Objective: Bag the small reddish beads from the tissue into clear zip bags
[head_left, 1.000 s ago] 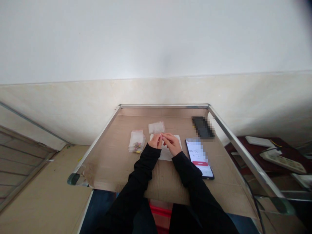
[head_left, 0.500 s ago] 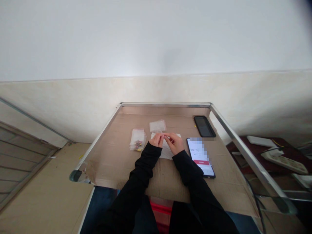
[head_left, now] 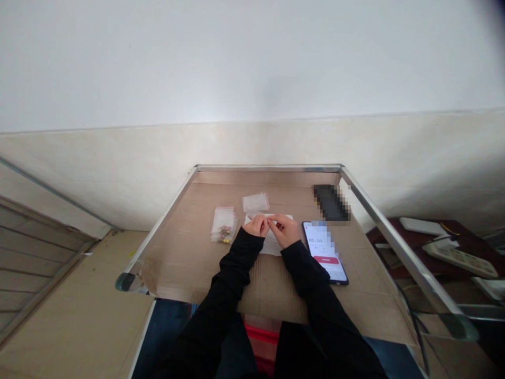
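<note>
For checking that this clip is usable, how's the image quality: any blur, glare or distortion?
In the head view, the wide lens bends the metal table frame; a dark smudge shades the top right corner; the phone screen and the black phone are pixelated; the lighting is soft, without harsh glare.

Whatever lies between the fingers of the left hand (head_left: pixel 255 226) and right hand (head_left: pixel 284 230) is hidden or too thin to tell. Pixelation blurs the phone screen (head_left: pixel 321 251) and the black device (head_left: pixel 331 203). The coloured bits in the plastic bag (head_left: pixel 224 225) are too small to identify, and the picture's bottom edge cuts off the red crate (head_left: pixel 258 337).
</note>
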Available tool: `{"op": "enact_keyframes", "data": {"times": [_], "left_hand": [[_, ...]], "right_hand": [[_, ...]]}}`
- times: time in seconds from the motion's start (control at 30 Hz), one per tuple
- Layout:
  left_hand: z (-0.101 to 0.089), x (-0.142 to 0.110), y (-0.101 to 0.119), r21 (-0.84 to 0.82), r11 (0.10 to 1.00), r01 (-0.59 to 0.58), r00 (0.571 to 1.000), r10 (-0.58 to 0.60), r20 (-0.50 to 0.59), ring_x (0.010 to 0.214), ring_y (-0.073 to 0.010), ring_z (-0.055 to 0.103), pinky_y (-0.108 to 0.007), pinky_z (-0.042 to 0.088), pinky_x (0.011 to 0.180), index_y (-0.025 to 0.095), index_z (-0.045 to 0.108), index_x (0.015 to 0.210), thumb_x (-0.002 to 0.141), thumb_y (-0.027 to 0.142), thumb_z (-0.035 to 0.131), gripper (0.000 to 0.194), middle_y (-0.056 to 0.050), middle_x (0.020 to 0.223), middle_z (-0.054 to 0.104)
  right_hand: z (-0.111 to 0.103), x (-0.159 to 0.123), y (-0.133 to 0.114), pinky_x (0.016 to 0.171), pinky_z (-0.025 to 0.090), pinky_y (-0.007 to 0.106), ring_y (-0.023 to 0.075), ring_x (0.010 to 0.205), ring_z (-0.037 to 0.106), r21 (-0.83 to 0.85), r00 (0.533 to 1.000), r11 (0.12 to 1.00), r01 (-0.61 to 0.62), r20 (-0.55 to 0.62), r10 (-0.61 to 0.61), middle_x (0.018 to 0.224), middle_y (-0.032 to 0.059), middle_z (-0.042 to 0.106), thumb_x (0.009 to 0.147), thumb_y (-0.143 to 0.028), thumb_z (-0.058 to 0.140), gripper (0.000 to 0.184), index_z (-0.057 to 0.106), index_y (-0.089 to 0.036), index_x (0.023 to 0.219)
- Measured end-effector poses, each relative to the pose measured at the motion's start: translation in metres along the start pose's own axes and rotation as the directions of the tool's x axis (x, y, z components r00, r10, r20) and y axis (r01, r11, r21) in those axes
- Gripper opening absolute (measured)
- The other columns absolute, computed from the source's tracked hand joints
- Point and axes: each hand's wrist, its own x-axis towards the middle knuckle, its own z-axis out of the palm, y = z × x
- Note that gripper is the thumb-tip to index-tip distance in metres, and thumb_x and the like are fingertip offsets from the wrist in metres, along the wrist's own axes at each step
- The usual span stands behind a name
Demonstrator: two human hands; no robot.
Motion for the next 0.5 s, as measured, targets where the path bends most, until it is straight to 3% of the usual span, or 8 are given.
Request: {"op": "enact_keyframes", "data": {"times": [0.17,0.27,0.4,0.5], "left_hand": [[-0.004,-0.004,0.003,-0.014,0.998,-0.059,0.994,0.057,-0.092,0.042,-0.0068,0.040,-0.018,0.029,0.042,0.015,0.050,0.057,0.071,0.016,0.038,0.019,0.002,0.048,0.045],[-0.007,-0.007,0.005,-0.121,0.991,-0.050,0.989,0.032,-0.146,0.041,-0.0061,0.037,-0.018,0.029,0.042,0.015,0.049,0.057,0.071,0.018,0.040,0.018,0.002,0.047,0.043],[-0.004,-0.006,0.002,-0.354,0.926,0.131,0.967,-0.198,-0.160,0.040,-0.0048,0.035,-0.016,0.029,0.039,0.015,0.052,0.069,0.072,0.024,0.043,0.013,0.001,0.055,0.047],[0.004,0.000,-0.008,-0.532,0.786,0.315,0.882,-0.450,-0.141,0.042,-0.0037,0.037,-0.015,0.024,0.034,0.016,0.051,0.084,0.068,0.030,0.049,0.022,-0.002,0.070,0.050]], "right_hand": [[-0.012,0.005,0.006,0.050,0.037,0.023,0.0080,0.046,0.044,-0.160,0.987,0.986,-0.040,-0.161,0.014,0.070,0.0019,0.059,0.073,-0.031,0.045,0.021,0.062,-0.018,0.073],[-0.011,0.004,0.008,0.047,0.038,0.021,0.0074,0.044,0.044,-0.129,0.975,0.990,-0.063,-0.219,0.034,0.064,0.0014,0.058,0.072,-0.033,0.046,0.023,0.062,-0.017,0.071],[-0.005,0.001,0.004,0.037,0.038,0.019,0.0074,0.039,0.046,0.190,0.952,0.960,-0.204,-0.191,0.240,0.054,-0.0006,0.055,0.071,-0.040,0.046,0.029,0.060,-0.015,0.077],[-0.005,0.001,0.003,0.032,0.037,0.018,0.0062,0.037,0.046,0.433,0.927,0.862,-0.265,-0.134,0.352,0.061,0.0009,0.058,0.068,-0.043,0.050,0.031,0.057,-0.015,0.078]]}}
